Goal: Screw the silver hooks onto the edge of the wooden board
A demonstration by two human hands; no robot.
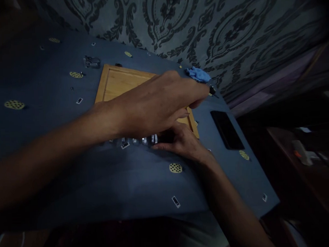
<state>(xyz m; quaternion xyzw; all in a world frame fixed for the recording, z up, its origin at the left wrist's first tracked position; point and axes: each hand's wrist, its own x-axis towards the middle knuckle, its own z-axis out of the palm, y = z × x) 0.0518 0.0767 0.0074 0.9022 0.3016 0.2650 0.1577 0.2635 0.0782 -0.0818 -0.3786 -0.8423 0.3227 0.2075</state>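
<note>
A wooden board with a raised rim (105, 80) lies on the blue patterned table cover. Across it reaches my left hand (155, 105), its fingers curled down over the right part of the board; what they hold, if anything, is hidden. My right hand (185, 142) is closed at the board's near edge, below the left one. Its thumb points toward a row of small shiny metal pieces (145, 140), partly covered by my left hand. Whatever sits between the right thumb and fingers is too dark to make out.
A metal hinge-like piece (92, 62) lies beyond the board's left corner. A crumpled blue cloth or glove (198, 74) and a small dark tool-like item (213, 90) are at the far right. A black phone (227, 130) lies near the table's right edge. A patterned wall (171, 22) rises behind.
</note>
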